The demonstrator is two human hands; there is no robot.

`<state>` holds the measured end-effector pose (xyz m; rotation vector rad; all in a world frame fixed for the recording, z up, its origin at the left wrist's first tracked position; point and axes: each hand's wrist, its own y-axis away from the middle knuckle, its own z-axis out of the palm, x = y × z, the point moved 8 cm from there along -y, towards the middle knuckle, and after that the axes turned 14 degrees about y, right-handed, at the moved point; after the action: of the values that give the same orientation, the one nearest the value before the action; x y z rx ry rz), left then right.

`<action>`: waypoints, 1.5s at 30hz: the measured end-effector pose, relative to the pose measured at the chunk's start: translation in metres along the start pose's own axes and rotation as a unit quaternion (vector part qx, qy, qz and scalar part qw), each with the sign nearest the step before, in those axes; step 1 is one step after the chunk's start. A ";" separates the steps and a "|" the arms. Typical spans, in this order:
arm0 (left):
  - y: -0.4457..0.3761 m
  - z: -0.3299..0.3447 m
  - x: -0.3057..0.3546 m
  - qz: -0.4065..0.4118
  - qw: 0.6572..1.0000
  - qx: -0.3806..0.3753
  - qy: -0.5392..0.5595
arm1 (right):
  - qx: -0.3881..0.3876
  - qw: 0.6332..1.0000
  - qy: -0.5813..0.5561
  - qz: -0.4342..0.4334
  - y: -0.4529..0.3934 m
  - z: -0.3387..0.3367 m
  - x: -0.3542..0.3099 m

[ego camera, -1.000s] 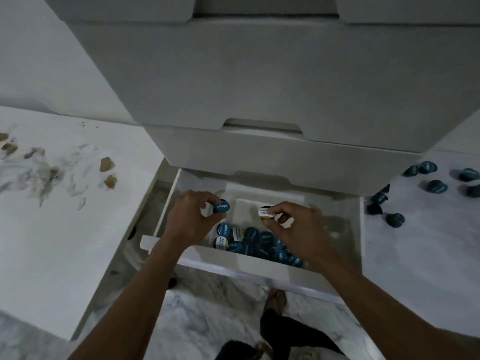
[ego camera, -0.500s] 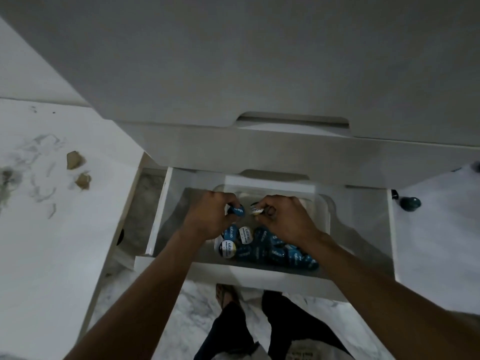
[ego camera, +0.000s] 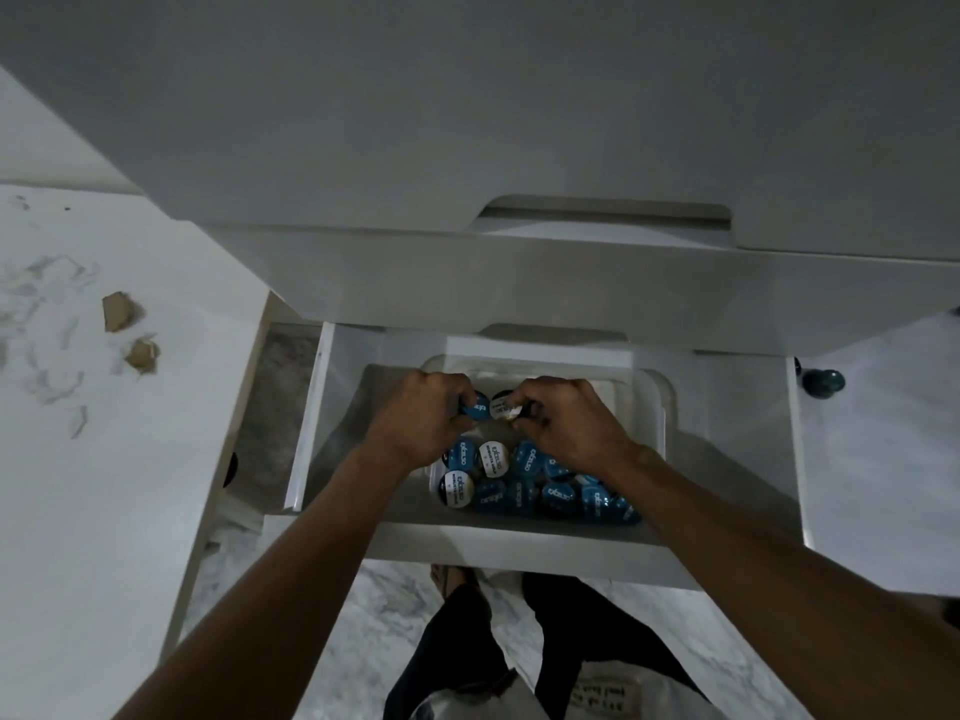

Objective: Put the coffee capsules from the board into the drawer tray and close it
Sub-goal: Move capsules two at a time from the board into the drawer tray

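The white drawer (ego camera: 519, 543) stands pulled out below me, with a clear plastic tray (ego camera: 652, 402) inside it. Several blue and white-lidded coffee capsules (ego camera: 524, 480) lie packed in the tray's near half. My left hand (ego camera: 415, 423) pinches a blue-lidded capsule (ego camera: 475, 407) over the tray's middle. My right hand (ego camera: 566, 423) grips a white-lidded capsule (ego camera: 503, 407) right beside it, the two lids nearly touching. One dark teal capsule (ego camera: 823, 381) rests on the white board at the right, partly under the cabinet overhang.
Closed white drawer fronts (ego camera: 519, 283) overhang the open drawer from above. A white marbled counter (ego camera: 104, 433) with two brown scraps (ego camera: 122, 311) lies to the left. My legs and the marble floor (ego camera: 395, 615) show below the drawer front.
My view has tilted down and closer to the drawer. Both hands have gone deeper over the tray and come together, each still holding its capsule.
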<state>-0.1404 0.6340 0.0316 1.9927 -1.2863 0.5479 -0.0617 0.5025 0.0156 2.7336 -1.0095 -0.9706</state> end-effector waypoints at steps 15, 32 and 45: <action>0.002 -0.001 0.002 -0.002 1.000 -0.018 0.003 | -0.049 0.999 0.006 -0.001 -0.004 0.002 -0.002; -0.001 0.000 -0.007 -0.002 1.000 -0.024 0.003 | -0.060 0.998 -0.019 -0.005 -0.003 0.011 -0.006; 0.000 0.000 -0.007 0.009 1.000 -0.025 -0.001 | -0.052 0.997 -0.044 0.021 -0.004 0.015 -0.003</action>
<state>-0.1433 0.6385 0.0264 1.9428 -1.3071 0.5170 -0.0703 0.5099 0.0042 2.5967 -0.9950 -1.1121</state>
